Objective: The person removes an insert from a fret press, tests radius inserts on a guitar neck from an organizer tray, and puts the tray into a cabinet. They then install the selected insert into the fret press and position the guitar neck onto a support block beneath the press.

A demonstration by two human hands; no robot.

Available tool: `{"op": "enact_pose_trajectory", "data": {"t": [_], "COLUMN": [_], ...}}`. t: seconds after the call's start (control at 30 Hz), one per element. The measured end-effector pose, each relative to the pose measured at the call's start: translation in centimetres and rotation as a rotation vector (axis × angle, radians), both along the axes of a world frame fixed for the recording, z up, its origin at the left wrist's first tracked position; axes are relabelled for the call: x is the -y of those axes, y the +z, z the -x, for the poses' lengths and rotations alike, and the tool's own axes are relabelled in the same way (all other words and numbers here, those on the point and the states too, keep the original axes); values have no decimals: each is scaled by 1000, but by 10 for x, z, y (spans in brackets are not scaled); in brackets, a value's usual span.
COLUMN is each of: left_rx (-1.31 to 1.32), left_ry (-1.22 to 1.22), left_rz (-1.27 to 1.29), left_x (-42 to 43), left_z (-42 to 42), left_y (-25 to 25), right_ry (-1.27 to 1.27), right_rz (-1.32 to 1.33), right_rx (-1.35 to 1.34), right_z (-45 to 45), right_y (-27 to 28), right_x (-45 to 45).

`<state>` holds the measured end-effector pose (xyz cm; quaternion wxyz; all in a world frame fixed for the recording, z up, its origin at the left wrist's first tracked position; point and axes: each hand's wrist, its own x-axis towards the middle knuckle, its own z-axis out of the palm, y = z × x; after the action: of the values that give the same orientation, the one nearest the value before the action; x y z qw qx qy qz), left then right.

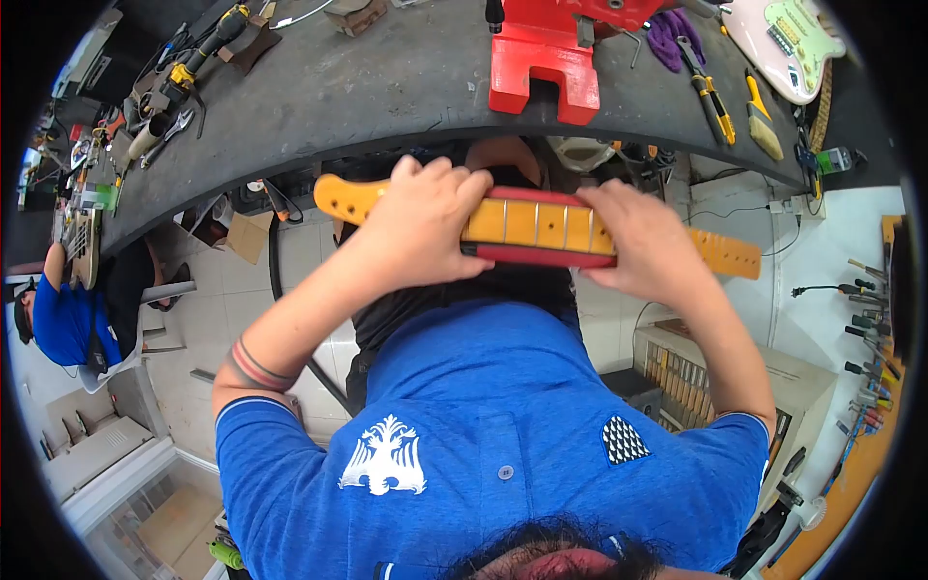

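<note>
An amber guitar neck point(522, 222) with metal frets lies across in front of my body, its rounded headstock at the left. Behind the fretted part is a dark red block point(546, 257), showing along both long edges. My left hand point(425, 224) wraps over the neck near the headstock, fingers on the far edge and thumb on the near edge. Farther right, my right hand point(643, 237) grips neck and block the same way. The neck's other end sticks out past my right hand. My palms hide parts of both.
Beyond my hands runs the dark workbench point(387, 87) with a red vise point(546, 72), yellow-black pliers point(713, 106), a brush point(762, 121) and a pink guitar body point(783, 48). At the far left a seated person point(72, 309) holds a guitar. Tools hang at the right wall.
</note>
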<state>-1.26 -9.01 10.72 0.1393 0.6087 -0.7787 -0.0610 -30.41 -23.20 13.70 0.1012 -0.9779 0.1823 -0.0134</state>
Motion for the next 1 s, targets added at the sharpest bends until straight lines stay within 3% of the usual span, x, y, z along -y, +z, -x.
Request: {"op": "enact_pose_trajectory", "data": {"t": [0.13,0.5,1.0], "left_rx": [57,142,98], "left_ry": [-12,23,11], "left_rz": [126,17,-92], "left_x": [47,140,142], "left_z": [-19,-48,-90], "left_y": [41,58,66], "right_ry": [-7,-27,9], "right_rz": [181,110,169], "right_rx": [137,120,94], "right_z": [-12,-37,-56], "right_y": [39,46,49], "right_x": [34,122,151]}}
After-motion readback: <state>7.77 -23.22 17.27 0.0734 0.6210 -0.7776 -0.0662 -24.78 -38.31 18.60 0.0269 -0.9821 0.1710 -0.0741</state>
